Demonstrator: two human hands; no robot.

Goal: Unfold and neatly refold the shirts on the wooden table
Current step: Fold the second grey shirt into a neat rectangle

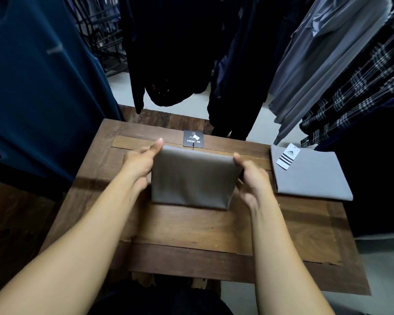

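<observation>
At the centre of the wooden counter (191,228), the left hand (141,164) grips the left edge of a folded taupe shirt (191,178), its thumb lying over the far corner and its fingers curled in under the cloth. The right hand (251,178) holds the opposite edge the same way, thumb tip at the far right corner and fingers tucked beneath the side. Between them the shirt is a smooth, squarish packet, its near edge down on the wood and its far edge seemingly lifted a little. Just beyond that far edge lies a black hang tag (193,138) with white lettering, joined to the shirt by a thin string. Well to the right, a second grey shirt (314,178) lies folded flat on the counter, with a white striped tag (288,156) on its far left corner. Around the counter hang garments: a dark blue shirt (32,87) at left, black clothes (168,53) ahead, grey shirts (316,64) and a plaid shirt (362,92) at right.
</observation>
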